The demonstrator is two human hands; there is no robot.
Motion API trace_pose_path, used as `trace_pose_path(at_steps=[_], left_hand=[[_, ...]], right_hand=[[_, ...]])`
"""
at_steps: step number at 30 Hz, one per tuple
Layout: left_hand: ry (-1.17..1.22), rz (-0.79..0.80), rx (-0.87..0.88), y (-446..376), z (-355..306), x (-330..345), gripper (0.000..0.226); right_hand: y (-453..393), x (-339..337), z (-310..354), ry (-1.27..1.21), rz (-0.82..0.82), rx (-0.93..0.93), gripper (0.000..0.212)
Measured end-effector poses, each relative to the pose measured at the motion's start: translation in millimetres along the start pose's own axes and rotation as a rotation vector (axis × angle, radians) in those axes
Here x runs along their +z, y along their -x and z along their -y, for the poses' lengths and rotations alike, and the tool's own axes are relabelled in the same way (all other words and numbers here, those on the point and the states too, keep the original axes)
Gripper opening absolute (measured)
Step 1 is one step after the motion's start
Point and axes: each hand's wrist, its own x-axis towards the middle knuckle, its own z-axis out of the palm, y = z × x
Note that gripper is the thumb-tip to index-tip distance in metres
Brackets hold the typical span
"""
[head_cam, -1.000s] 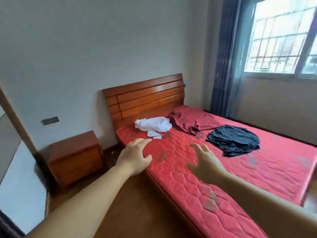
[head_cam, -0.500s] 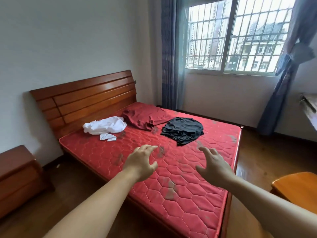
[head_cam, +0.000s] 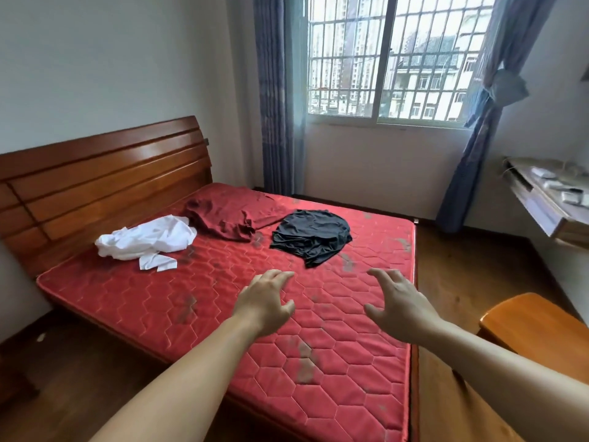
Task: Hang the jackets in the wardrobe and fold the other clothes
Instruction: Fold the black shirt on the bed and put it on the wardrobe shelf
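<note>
So I had both arms stretched out over the red mattress, left hand and right hand with fingers spread and loosely bent, holding nothing. The clothes all sat up near the wooden headboard: white garment on the left, dark red one just beside it, black one further right, nearest my hands.

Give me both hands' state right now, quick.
Left hand: open, holding nothing, over the mattress.
Right hand: open, holding nothing.
</note>
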Motion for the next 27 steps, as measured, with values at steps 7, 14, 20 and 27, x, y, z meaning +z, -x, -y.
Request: trace_pose_path(at_steps=[7,14,20,27], left_hand=[[-0.082,0.050,-0.002,-105,23,-8,0.061],[-0.093,0.077,-0.012,-192,55,-9,0.061],[-0.057,0.088,0.060,-272,92,-7,0.061],[0.023,0.128,0.197,-361,163,-9,0.062]], right_hand=[[-108,21,-12,-0.106,0.025,0.076,0.069],[-202,24,-9,-0.132,0.051,0.116,0.067],[-265,32,6,-0.114,0.017,0.184,0.067],[-320,56,49,-0.058,-0.032,0.359,0.068]])
